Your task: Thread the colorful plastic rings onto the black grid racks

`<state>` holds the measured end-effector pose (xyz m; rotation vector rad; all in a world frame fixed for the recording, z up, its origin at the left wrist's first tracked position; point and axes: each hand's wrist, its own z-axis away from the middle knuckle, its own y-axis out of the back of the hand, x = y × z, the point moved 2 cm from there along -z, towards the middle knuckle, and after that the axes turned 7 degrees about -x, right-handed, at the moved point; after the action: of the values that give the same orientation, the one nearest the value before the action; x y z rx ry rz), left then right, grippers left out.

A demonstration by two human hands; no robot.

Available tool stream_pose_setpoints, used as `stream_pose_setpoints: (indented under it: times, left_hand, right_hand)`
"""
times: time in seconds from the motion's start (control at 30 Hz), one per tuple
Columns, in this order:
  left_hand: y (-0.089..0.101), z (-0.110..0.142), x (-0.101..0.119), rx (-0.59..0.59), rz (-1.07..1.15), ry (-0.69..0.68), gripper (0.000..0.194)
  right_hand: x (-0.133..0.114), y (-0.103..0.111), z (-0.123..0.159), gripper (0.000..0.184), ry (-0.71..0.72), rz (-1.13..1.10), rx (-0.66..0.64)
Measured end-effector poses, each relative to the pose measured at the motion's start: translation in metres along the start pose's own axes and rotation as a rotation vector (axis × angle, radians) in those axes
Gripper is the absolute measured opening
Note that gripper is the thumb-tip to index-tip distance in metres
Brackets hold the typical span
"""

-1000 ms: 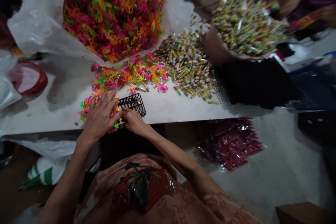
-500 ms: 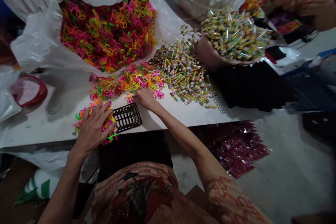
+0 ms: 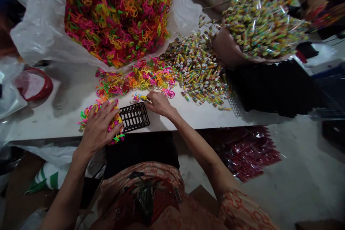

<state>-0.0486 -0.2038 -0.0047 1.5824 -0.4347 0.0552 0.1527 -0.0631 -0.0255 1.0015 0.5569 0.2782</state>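
My left hand lies with fingers spread on a cluster of bright plastic pieces at the left end of a black slotted rack. The rack's right part shows bare slots; its left end is hidden under the hand and pieces. Just beyond the rack's right corner, my right hand is closed in a pinch on a small yellow-and-blue piece, too small to name. Beyond both hands runs a loose heap of pink, orange, yellow and green plastic pieces.
A large plastic bag of the same pieces stands at the back. Small wrapped tubes lie heaped right of it, beside a full pink tub. Black material lies right; a red-rimmed bowl stands left. A co-worker's hand shows far right.
My right hand has moved slightly right, and the small yellow-and-blue piece now shows at its fingertips. My left hand stays on the pieces. The whole view has shifted a little.
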Motion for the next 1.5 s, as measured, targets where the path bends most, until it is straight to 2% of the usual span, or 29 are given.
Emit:
stream_pose_setpoints:
  times: [0.17, 0.4, 0.53, 0.63, 0.73, 0.8, 0.87, 0.93, 1.1, 1.33, 1.5]
  left_hand:
    - [-0.001, 0.000, -0.001, -0.014, 0.003, 0.007, 0.039]
    - [0.001, -0.001, 0.002, -0.013, -0.007, 0.008, 0.039]
    - [0.001, -0.001, 0.002, -0.020, -0.010, 0.021, 0.041]
    - [0.000, -0.001, 0.002, -0.028, -0.007, 0.030, 0.043]
    - [0.001, -0.001, 0.001, -0.032, -0.001, 0.038, 0.045]
    - [0.002, -0.001, 0.001, -0.036, 0.002, 0.038, 0.045]
    - [0.003, -0.001, 0.001, -0.043, 0.008, 0.035, 0.044]
    - [0.004, -0.001, 0.002, -0.047, 0.014, 0.029, 0.043]
    - [0.004, -0.002, 0.003, -0.055, 0.013, 0.039, 0.044]
    - [0.003, -0.002, 0.003, -0.048, 0.000, 0.028, 0.046]
    - [0.003, -0.002, 0.003, -0.059, -0.008, 0.021, 0.055]
  right_hand:
    - [0.004, -0.005, -0.006, 0.027, 0.038, -0.042, -0.066]
    - [-0.004, 0.001, -0.028, 0.025, 0.124, 0.000, -0.042]
    - [-0.004, 0.007, -0.022, 0.022, 0.143, -0.065, 0.030]
    - [-0.011, 0.000, -0.011, 0.019, 0.220, -0.251, 0.131]
    - [-0.028, -0.022, -0.007, 0.013, 0.317, -0.598, 0.127]
    - [-0.042, -0.039, -0.010, 0.007, 0.301, -0.821, 0.107]
    - [-0.054, -0.052, -0.015, 0.004, 0.252, -0.922, 0.103]
    - [-0.063, -0.060, -0.020, 0.006, 0.221, -0.871, 0.130]
    - [-0.069, -0.063, -0.020, 0.010, 0.172, -0.559, 0.151]
    - [-0.071, -0.063, -0.020, 0.011, 0.187, -0.469, 0.094]
    - [-0.073, -0.062, -0.018, 0.016, 0.166, -0.314, 0.058]
